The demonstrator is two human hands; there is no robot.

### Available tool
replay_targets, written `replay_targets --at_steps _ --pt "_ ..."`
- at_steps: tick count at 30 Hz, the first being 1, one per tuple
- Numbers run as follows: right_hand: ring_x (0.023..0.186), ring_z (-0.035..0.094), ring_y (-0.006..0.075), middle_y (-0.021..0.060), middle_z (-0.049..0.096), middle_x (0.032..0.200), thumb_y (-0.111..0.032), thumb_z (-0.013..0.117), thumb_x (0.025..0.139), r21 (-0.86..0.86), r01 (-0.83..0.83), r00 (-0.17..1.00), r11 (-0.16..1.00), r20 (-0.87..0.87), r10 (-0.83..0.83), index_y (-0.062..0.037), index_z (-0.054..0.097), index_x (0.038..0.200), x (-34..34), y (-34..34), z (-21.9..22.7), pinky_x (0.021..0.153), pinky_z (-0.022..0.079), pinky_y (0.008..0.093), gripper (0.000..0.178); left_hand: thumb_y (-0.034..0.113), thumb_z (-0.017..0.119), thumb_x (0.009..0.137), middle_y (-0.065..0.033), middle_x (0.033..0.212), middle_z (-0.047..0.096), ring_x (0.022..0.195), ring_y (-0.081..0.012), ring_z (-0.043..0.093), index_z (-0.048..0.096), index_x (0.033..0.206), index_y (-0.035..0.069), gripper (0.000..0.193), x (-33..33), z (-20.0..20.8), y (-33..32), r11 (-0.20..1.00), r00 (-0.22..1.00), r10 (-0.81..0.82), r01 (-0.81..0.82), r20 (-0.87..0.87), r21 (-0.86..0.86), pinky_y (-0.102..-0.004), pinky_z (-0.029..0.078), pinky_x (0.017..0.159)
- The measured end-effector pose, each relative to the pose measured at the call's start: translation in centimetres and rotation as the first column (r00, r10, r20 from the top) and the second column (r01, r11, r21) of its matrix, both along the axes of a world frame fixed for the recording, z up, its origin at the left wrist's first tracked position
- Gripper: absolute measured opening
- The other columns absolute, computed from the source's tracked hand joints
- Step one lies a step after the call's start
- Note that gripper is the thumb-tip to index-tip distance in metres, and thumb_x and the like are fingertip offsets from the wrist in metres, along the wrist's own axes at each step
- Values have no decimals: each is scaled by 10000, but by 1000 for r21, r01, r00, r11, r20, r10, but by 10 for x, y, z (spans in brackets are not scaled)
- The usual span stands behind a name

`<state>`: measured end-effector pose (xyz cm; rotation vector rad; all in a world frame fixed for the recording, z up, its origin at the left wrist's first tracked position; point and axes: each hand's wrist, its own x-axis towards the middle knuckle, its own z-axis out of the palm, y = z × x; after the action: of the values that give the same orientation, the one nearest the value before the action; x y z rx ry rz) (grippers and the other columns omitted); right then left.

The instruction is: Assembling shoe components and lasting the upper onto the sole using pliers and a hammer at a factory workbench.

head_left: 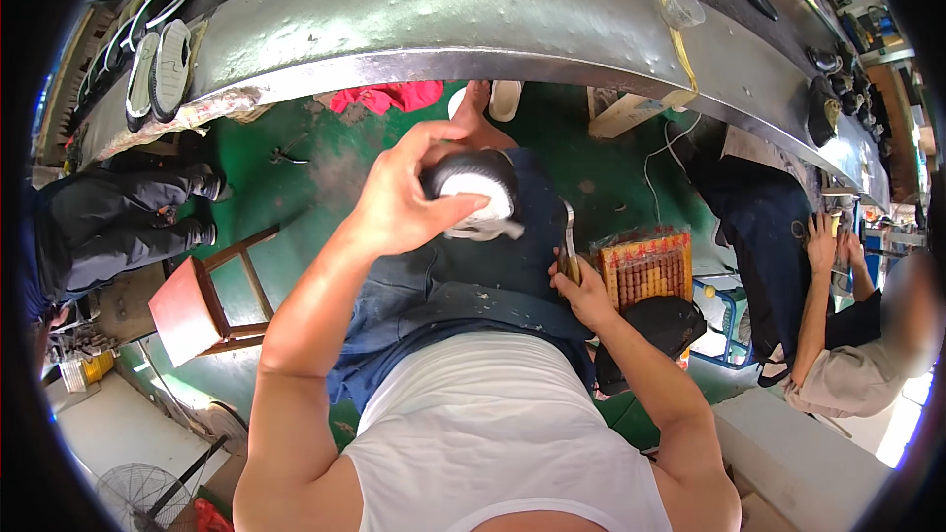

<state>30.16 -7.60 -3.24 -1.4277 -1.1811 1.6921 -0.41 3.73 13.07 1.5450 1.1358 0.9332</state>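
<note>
My left hand (414, 192) is raised over my lap, its thumb and fingers closed around a black shoe (468, 169) with a white part facing me. The shoe is seen end-on, and loose pale material (483, 230) hangs at its lower edge. Lower and to the right, my right hand (586, 294) is wrapped around a slim metal hand tool (568, 238) with a curved upper end, which points up and away from me. The tool's exact kind cannot be made out. A gap separates it from the shoe.
A metal-topped bench (424, 25) crosses ahead, with white-soled shoes (169, 69) at its left and a clear cup (684, 8) on the right. A beaded seat mat (646, 271) lies by my right hand. A wooden stool (187, 310) stands left. A co-worker (857, 355) sits at right.
</note>
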Motion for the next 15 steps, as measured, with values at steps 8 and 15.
replay_targets --at_steps 8,15 --pt "887 651 337 180 653 943 -172 604 931 164 -204 878 965 468 106 -32 576 1205 -2 17 30 813 500 403 309 285 722 879 -99 948 720 825 -154 661 672 1149 -24 413 35 -108 32 939 985 -80 24 -150 -342 -314 523 766" --pt "961 626 448 273 655 1006 -177 600 909 46 -640 682 767 495 539 26 546 1253 -17 52 88 841 492 467 402 190 654 905 -178 895 716 771 -205 695 668 1205 43 335 3 -125 -57 914 951 -8 -118 -309 -387 -348 529 749"
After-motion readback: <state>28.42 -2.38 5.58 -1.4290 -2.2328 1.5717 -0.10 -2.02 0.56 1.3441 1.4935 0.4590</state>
